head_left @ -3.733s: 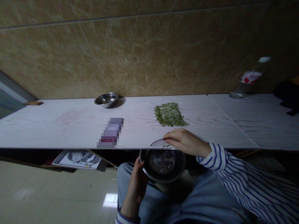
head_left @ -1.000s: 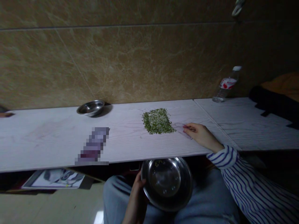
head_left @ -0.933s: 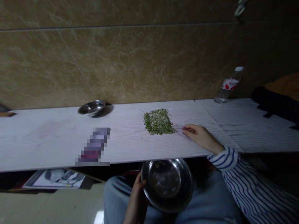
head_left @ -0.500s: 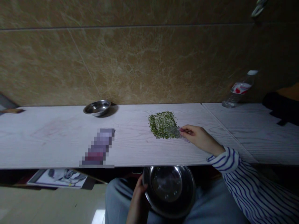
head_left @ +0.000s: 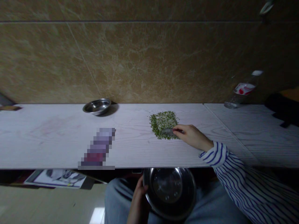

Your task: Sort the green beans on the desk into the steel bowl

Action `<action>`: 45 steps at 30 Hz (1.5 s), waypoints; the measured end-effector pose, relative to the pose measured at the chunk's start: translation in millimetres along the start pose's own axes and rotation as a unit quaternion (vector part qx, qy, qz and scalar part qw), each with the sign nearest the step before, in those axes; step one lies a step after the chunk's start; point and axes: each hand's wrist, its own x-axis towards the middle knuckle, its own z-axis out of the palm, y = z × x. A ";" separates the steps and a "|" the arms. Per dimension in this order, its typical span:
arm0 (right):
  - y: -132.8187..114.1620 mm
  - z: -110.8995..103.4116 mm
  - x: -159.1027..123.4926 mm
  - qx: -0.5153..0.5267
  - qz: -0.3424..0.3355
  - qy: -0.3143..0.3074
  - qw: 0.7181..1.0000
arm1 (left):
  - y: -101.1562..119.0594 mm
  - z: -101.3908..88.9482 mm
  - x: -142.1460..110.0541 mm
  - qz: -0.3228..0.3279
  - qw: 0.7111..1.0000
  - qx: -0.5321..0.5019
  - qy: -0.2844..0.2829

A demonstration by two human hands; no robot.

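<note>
My right hand [head_left: 190, 134] is closed round a thin tool [head_left: 167, 132] with a grey blade-like end and a dark reddish handle; its exact kind is blurred. The blade end lies over the near part of a spread of small green bits, like beans [head_left: 153, 122], on the pale wood-grain table [head_left: 133, 146]. Below the table edge, my left hand [head_left: 139, 197] grips the left rim of a large steel bowl [head_left: 171, 207] above my lap. Its mouth faces up, with a few small light specks or reflections inside.
A small steel bowl [head_left: 97, 107] stands by the tiled wall [head_left: 130, 62], left of the green bits. Nearer lies a pixelated flat object [head_left: 98, 146]. A clear bottle [head_left: 243, 90] and a dark item [head_left: 283, 107] are at the right. Under the table is an open drawer [head_left: 58, 179].
My right hand has moved a little to the left with the tool, which now reaches further across the near part of the green bits. My left hand and the large bowl stay nearly still.
</note>
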 end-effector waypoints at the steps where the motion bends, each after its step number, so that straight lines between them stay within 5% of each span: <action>1: 0.6 -0.3 0.7 -0.001 -0.001 0.000 1.000 | 0.6 -0.1 0.1 0.002 1.000 0.002 0.004; 9: 4.9 -1.9 5.5 -0.024 0.010 0.042 0.999 | -1.1 0.8 0.2 -0.005 1.000 0.018 0.012; 26: -2.2 3.0 -12.3 0.001 -0.050 0.009 0.999 | 13.5 18.8 -21.0 -0.019 0.999 0.029 0.019; 45: 4.7 -0.2 -33.5 -0.006 -0.022 0.025 0.999 | 13.3 25.5 -24.8 -0.010 0.999 0.028 0.019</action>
